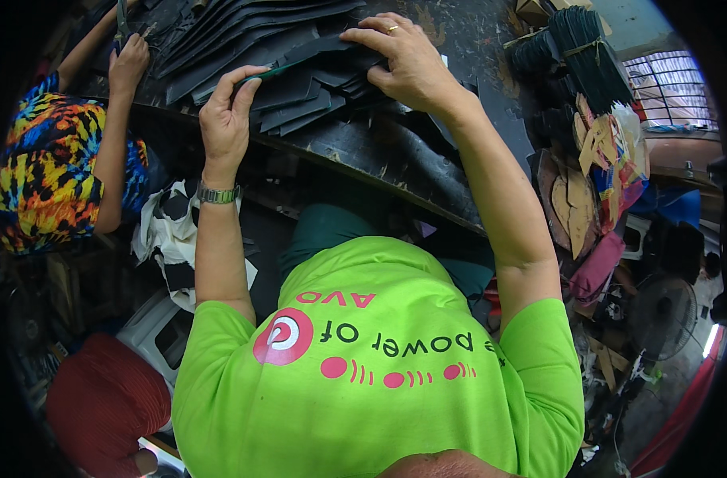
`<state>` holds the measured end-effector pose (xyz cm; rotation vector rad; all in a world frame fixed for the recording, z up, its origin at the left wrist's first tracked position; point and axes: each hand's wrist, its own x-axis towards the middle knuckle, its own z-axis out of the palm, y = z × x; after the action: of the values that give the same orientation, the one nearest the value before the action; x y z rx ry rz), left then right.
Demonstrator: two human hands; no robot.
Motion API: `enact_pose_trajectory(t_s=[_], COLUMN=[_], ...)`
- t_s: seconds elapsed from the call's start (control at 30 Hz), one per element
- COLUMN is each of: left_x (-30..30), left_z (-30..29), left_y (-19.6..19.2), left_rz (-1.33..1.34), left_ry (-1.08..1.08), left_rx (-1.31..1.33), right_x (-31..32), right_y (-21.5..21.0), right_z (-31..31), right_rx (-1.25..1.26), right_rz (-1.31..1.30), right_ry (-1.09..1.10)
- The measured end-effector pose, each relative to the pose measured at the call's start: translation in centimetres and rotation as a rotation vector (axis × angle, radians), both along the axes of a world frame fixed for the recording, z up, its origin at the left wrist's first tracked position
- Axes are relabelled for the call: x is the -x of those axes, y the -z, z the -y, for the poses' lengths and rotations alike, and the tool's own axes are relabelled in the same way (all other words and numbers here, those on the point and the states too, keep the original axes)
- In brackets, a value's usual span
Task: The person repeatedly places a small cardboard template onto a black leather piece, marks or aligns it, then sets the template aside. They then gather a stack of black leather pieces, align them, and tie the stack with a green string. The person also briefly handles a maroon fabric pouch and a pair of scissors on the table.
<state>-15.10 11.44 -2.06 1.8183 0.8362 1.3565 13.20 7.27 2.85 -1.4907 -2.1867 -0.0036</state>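
Note:
A thin, dark cut piece [311,56] with a green edge stretches between both hands, slightly bowed and lifted over the pile. My left hand [226,111], with a metal watch at the wrist, pinches its left end between thumb and fingers. At the other end, my right hand [415,68], wearing a ring, grips it with bent fingers on top and the thumb lower down. Beneath lie several overlapping dark flat pieces [291,115] in a loose, fanned pile. Their exact material cannot be told.
The dark worktable [371,151] has a worn front edge. On the left, a person in a multicoloured shirt [56,171] holds scissors [121,32]. Tied stacks of dark pieces [582,56] stand at the far right, near cardboard shapes [574,203]. A fan [668,315] is lower right.

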Motion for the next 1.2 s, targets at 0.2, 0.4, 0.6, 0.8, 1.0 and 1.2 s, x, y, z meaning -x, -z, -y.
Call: enact_pose_trajectory(t_s=[0.2, 0.4, 0.6, 0.8, 1.0, 1.2], left_x=[0.0, 0.2, 0.0, 0.2, -0.2, -0.3], left_z=[-0.5, -0.3, 1.0, 1.6, 0.9, 1.1], left_y=[0.4, -0.2, -1.0, -1.1, -0.9, -1.1], left_rz=[-0.010, 0.029, -0.021, -0.123, -0.168, -0.118], left_ry=[-0.034, 0.098, 0.124, 0.110, 0.135, 0.117], left_rx=[0.011, 0.042, 0.018, 0.048, 0.044, 0.051], right_x=[0.1, 0.6, 0.5, -0.4, -0.7, -0.8], right_y=[0.3, 0.8, 0.7, -0.9, 0.0, 1.6], right_z=[0.5, 0.4, -0.2, 0.8, 1.9, 2.5], right_rx=[0.120, 0.028, -0.179, -0.159, -0.216, -0.184], right_rz=[-0.122, -0.154, -0.269, -0.666, -0.748, -0.510], right_ry=[-0.041, -0.002, 0.120, 0.152, 0.131, 0.174])
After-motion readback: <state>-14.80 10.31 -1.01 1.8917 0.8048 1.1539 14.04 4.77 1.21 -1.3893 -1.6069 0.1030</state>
